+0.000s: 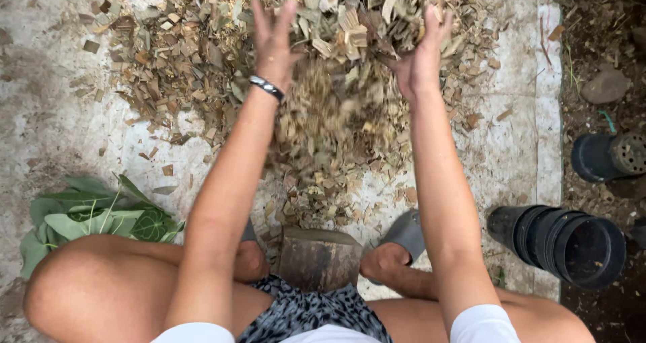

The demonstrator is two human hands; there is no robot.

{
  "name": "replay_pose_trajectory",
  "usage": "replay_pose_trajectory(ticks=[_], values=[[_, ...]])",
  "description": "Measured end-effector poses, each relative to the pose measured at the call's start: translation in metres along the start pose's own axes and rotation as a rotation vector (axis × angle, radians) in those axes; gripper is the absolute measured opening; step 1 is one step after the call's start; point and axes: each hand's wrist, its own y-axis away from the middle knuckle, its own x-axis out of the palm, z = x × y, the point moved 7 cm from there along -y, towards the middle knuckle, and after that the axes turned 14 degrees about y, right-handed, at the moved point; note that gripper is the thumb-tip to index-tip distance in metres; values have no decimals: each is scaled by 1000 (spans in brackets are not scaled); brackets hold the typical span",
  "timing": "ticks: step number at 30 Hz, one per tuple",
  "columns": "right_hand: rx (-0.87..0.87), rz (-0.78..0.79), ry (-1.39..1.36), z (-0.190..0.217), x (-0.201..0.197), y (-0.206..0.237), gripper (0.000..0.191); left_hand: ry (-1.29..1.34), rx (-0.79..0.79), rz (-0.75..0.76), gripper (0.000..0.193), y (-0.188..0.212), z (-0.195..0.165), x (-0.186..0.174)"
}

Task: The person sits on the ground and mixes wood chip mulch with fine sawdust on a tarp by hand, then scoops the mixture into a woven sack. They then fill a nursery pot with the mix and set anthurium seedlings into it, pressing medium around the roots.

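Observation:
Both my arms reach forward over a heap of chopped dry leaf and stalk pieces spread on a pale sheet. My left hand is raised with fingers spread, a dark bracelet on its wrist. My right hand is up beside it, palm facing in. Between the two hands a lifted clump of the chopped pieces is held up, and blurred bits fall from it onto the heap.
A wooden chopping block stands between my knees and grey sandals. Green leaves lie at the left. Stacked black plastic pots lie at the right, another pot and a stone on the soil beyond.

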Motion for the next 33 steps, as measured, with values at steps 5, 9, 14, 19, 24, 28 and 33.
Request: replay_pose_trajectory(ticks=[5,9,14,19,24,28,33], values=[[4,-176,525,-66,-61,-10,109,-936,30,-312,115,-9,3,-129],[635,-131,595,-222,-80,24,116,-865,-733,-467,118,61,102,-227],[543,-14,332,-309,-23,27,104,-938,-767,-237,84,75,210,-188],[485,-26,187,-242,16,27,86,-324,-336,-372,59,59,210,-120],[410,-6,246,-114,22,29,84,-430,-497,-396,70,46,155,-68],[210,158,243,-30,28,1,84,-116,-505,-181,102,26,91,-10],[-105,285,102,65,25,-32,88,287,-181,80,115,-43,10,24]])
